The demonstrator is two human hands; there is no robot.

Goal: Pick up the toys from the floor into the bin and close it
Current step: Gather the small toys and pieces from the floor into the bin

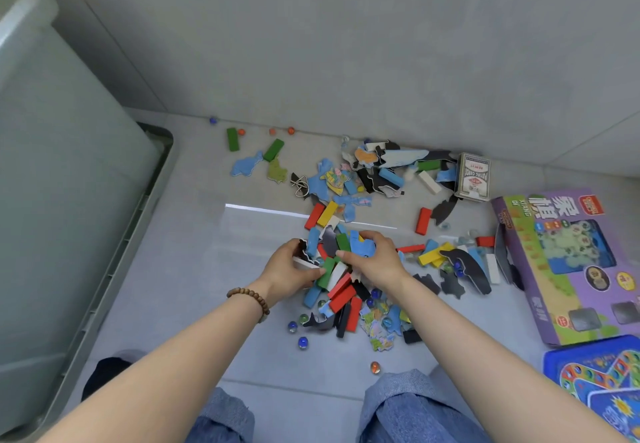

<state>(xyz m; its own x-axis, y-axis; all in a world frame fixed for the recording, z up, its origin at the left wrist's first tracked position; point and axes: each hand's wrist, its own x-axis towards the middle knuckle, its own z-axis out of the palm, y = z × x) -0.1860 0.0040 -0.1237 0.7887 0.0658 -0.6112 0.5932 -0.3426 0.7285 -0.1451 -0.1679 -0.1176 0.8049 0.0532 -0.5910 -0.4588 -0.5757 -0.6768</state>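
The translucent bin (52,165) stands at the left, well apart from the toys (341,290), a heap of blocks, puzzle pieces and marbles on the floor (242,356). The left hand (289,269) has its grip curled round a white block (304,263) in the heap, the right hand (375,262) round a blue puzzle piece (363,247).

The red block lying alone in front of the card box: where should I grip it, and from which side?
Pinch the red block across its two long sides at the middle, from above. It lies flat on the floor, long and narrow, with bare floor along its left side.
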